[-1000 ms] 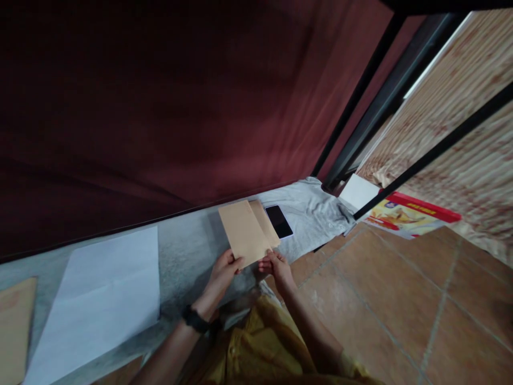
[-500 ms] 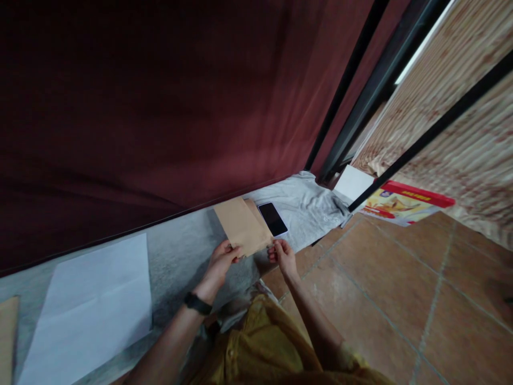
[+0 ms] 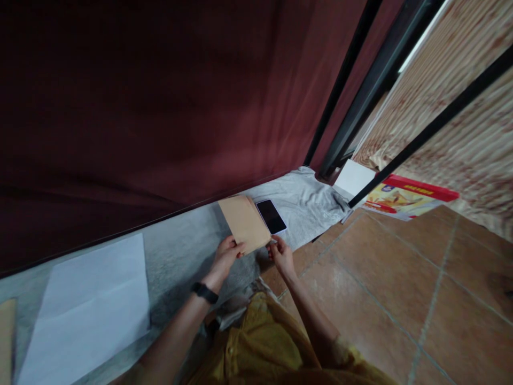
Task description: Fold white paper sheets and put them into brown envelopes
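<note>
A flat brown kraft-paper piece (image 3: pixel 245 220), like an envelope or paper bag, is held over the grey cloth-covered surface. My left hand (image 3: pixel 228 253) is closed on its near left edge, thumb on top. At its near right corner my right hand (image 3: pixel 281 255) pinches the edge, fingers curled. A smartphone (image 3: pixel 271 216) with a dark screen and pale rim lies on the cloth just right of the paper. A black watch (image 3: pixel 205 292) is on my left wrist.
A large white sheet (image 3: pixel 90 305) lies left on the grey cloth (image 3: pixel 180 230), with another brown piece (image 3: pixel 7 342) at the far left. A dark red curtain (image 3: pixel 160 107) hangs behind. Black poles (image 3: pixel 428 131), a red-and-yellow box (image 3: pixel 409 197) and tiled floor (image 3: pixel 385 278) are at right.
The brown pieces, apart in a staggered pair before, now lie nearly lined up. Both hands keep hold at the near edge, with small shifts. The phone stays on the cloth.
</note>
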A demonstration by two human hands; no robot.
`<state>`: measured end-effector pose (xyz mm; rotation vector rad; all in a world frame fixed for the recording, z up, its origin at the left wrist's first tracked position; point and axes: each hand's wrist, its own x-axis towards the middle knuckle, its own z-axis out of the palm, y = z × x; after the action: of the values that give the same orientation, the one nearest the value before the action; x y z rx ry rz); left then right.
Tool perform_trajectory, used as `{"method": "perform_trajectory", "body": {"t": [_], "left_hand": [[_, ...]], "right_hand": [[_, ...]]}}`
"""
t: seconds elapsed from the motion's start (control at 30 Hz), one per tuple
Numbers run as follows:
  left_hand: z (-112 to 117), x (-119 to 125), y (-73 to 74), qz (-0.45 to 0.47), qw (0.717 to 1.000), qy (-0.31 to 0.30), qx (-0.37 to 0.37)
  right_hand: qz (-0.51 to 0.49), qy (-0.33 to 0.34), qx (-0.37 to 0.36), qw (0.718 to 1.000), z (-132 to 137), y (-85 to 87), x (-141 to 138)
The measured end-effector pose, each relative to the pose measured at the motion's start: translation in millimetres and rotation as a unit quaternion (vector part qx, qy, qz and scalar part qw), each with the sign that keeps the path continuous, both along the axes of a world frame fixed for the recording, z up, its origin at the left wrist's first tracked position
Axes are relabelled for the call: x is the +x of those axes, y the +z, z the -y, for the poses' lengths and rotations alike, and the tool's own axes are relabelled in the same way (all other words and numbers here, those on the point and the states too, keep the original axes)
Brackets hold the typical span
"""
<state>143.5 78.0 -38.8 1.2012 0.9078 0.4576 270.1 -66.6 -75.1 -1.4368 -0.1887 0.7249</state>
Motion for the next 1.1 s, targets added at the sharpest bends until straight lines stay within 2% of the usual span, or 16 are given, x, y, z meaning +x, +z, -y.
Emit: {"method": "perform_trajectory", "body": {"t": [0.1,0.3,0.47,0.7,0.9,1.1], "left_hand": [[-0.7,0.9,-4.0,-0.011,1.000,-0.007,0.013],[-7.9,1.4,-11.5,-0.034,0.999,-0.002,0.039],[-13.5,2.9,-16.6,-0.099,0.988,0.002,0.116],[-9.3,1.8,-9.7,-0.227,0.951,-0.048,0.203],[-5.3,-2.3,-2.8,-0.243,0.945,-0.053,0.213],[-1.7,-8.5,-4.2,-0.237,0.946,-0.039,0.217]], "right_hand": [[0.053,0.003,-0.011,0.999,1.2,-2.2,-2.3],[0.064,0.014,-0.018,0.998,1.1,-6.5,-3.5],[0.075,0.022,-0.022,0.997,1.5,-11.8,-3.7],[0.102,0.032,-0.028,0.994,3.3,-14.7,-3.9],[0.104,0.045,-0.028,0.993,4.8,-13.4,-3.0],[0.103,0.046,-0.018,0.993,7.6,-8.7,-4.5]]}}
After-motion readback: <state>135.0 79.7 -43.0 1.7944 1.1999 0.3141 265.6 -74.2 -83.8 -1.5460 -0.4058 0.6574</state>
